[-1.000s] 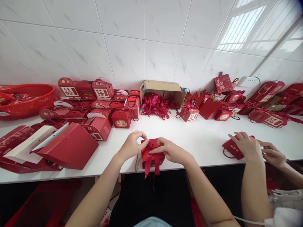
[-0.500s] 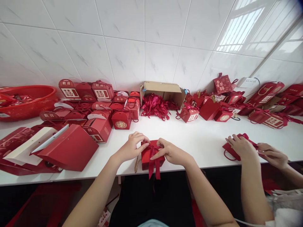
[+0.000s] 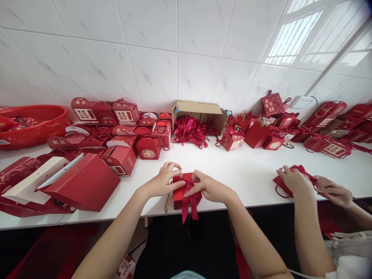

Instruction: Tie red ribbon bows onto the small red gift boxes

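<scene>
A small red gift box [image 3: 179, 195] sits at the near edge of the white table [image 3: 247, 170], straight in front of me. A dark red ribbon [image 3: 188, 201] is tied over its top, and its two tails hang down the front. My left hand [image 3: 162, 180] pinches the ribbon at the box's top left. From the right, my right hand [image 3: 207, 188] pinches the ribbon at the knot. A tan rope handle [image 3: 167, 201] dangles off the box's left side.
Another person's two hands [image 3: 308, 184] hold a flat red bag [image 3: 286, 186] at the right. Several red gift boxes [image 3: 122, 128] line the back left and back right. An open cardboard box [image 3: 200, 112] spills red ribbons [image 3: 190, 131]. A red basket [image 3: 31, 124] stands far left; a large red box [image 3: 84, 182] lies nearby.
My fingers have shifted on the ribbon and drawn closer together over the box top; the ribbon tails hang a little lower. The other person's hands have lifted a bag edge.
</scene>
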The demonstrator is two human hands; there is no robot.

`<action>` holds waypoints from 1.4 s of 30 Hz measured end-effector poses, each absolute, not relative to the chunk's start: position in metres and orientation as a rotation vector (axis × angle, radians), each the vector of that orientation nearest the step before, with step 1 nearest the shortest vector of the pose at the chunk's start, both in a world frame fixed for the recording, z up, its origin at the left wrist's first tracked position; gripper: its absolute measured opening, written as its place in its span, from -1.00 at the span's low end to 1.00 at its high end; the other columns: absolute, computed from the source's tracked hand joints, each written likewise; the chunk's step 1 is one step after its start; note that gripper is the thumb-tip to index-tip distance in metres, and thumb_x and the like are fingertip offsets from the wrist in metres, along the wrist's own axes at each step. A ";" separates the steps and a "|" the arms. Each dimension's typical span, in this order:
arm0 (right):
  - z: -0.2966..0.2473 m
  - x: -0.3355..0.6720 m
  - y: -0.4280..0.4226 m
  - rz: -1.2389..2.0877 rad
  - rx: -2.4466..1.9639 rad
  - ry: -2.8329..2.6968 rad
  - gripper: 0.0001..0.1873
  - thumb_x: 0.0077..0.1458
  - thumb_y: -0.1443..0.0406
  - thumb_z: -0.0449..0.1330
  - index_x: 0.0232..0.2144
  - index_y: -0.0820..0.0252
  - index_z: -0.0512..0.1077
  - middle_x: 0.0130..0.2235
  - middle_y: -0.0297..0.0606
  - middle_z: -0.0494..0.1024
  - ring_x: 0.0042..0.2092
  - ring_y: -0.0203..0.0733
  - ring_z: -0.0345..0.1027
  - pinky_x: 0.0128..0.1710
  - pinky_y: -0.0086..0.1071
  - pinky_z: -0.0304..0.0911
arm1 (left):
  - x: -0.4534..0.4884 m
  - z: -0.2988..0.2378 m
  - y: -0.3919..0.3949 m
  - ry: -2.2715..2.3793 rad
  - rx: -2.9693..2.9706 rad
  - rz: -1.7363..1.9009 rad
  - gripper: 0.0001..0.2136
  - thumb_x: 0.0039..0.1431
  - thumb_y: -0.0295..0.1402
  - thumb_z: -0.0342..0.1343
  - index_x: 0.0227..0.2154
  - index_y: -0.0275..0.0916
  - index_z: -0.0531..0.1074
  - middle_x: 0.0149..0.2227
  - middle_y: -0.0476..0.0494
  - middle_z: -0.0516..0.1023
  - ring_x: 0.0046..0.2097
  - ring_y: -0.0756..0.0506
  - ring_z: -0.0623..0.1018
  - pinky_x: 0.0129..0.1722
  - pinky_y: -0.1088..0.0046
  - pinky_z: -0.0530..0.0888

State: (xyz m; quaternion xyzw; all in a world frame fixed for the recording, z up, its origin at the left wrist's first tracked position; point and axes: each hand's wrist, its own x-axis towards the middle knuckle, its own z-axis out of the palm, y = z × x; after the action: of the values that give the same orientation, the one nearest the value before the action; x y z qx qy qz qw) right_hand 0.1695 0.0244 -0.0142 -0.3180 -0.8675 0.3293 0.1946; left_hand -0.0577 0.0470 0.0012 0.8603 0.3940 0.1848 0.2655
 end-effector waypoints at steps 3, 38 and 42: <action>-0.013 0.170 0.024 0.957 -0.882 -2.422 -0.39 0.02 0.64 -0.07 -0.17 -0.07 0.54 -0.26 -0.29 0.18 -0.24 -0.31 0.17 -0.17 -0.39 0.27 | -0.057 -0.001 0.048 0.934 2.249 0.541 -0.78 0.14 -0.16 0.05 -0.47 -0.18 0.33 -0.03 -0.15 0.36 0.07 -0.17 0.28 0.05 0.24 0.30; -0.010 0.169 0.025 1.177 -1.230 -1.775 -0.72 -0.02 0.24 0.23 -0.22 0.20 0.36 -0.43 -0.39 0.37 -0.48 -0.35 0.29 -0.53 -0.45 0.26 | -0.033 -0.024 0.037 1.059 1.818 0.940 -0.77 0.03 -0.23 0.16 -0.56 -0.22 0.28 -0.35 -0.14 0.54 -0.06 -0.18 0.48 -0.10 0.29 0.42; -0.010 0.168 0.026 1.166 -1.204 -1.764 -0.78 -0.03 0.27 0.23 -0.28 0.20 0.36 -0.47 -0.41 0.36 -0.46 -0.35 0.27 -0.48 -0.45 0.23 | -0.031 -0.025 0.037 1.067 1.806 0.940 -0.79 0.03 -0.24 0.17 -0.55 -0.22 0.31 -0.34 -0.13 0.54 -0.06 -0.18 0.49 -0.10 0.30 0.42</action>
State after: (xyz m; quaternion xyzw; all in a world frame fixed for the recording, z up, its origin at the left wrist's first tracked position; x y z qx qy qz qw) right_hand 0.1683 0.0256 -0.0102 -0.4641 -0.6800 0.4496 0.3465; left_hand -0.0315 0.0372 -0.0247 0.7171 0.4234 0.3730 0.4091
